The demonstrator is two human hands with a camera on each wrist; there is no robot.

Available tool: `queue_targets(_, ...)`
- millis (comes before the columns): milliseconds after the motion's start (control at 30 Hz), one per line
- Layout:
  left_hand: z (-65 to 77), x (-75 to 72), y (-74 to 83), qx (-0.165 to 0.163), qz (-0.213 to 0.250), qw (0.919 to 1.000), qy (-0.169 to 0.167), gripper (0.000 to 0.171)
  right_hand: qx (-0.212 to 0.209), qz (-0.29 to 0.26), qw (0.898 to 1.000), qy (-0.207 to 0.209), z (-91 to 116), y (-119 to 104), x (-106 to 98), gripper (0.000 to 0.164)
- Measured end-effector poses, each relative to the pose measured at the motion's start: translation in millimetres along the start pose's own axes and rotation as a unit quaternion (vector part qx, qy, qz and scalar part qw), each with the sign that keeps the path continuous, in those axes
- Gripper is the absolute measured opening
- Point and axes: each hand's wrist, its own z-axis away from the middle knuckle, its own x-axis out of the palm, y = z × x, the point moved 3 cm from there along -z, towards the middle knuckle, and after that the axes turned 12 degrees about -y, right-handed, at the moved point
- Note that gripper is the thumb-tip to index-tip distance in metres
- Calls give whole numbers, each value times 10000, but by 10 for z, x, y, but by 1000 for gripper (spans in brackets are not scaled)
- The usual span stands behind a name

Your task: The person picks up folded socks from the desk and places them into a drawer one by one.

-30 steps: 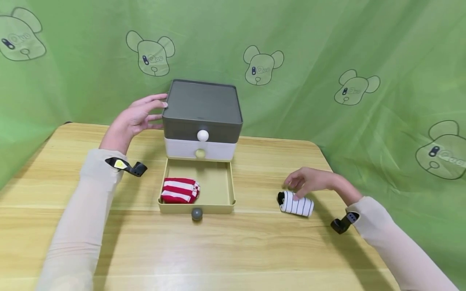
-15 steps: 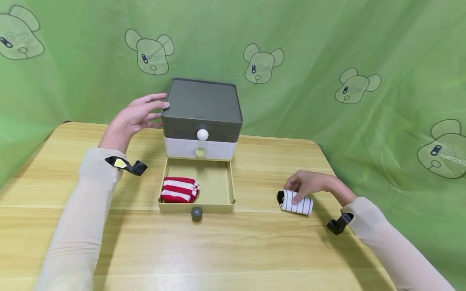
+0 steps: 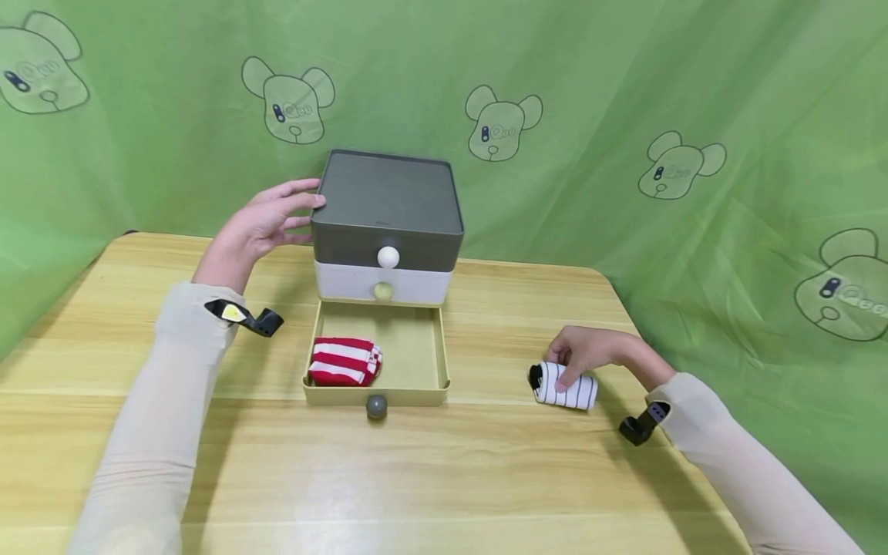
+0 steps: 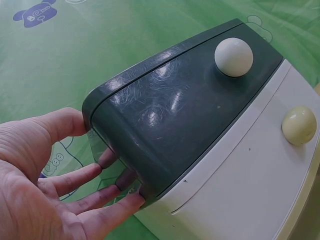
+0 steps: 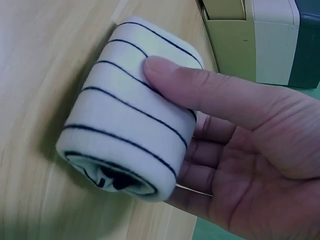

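Note:
A small drawer cabinet stands at the back of the table, dark grey on top with a white drawer beneath. My left hand rests against its left side, fingers extended; the left wrist view shows the fingertips touching the dark wall. The beige bottom drawer is pulled out. In its left part lies a rolled red-and-white striped sock. To the right, my right hand grips a rolled white sock with dark stripes, thumb across its top and fingers along its side.
The wooden table carries everything, with a green printed curtain behind and at its sides. Round knobs mark the drawers: a white knob, a pale yellow knob and a grey knob.
My right hand has closed its thumb and fingers onto the white striped sock, which has hardly shifted. The left hand keeps its place on the cabinet.

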Motion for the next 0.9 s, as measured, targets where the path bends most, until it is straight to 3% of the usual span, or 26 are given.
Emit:
queue_targets(267, -2, 8, -7, 7, -26, 10000, -17, 67, -125, 86, 9997, 206, -5, -122, -90, 25)
queue_targets(433, 8, 6, -5, -3, -73, 10000, -51, 67, -304, -182, 9986, 394, -26, -244, -160, 27)
queue_targets(900, 8, 0, -9, 33, -15, 9999, -94, 67, -671, -352, 9971, 117, -17, -802, -322, 35)
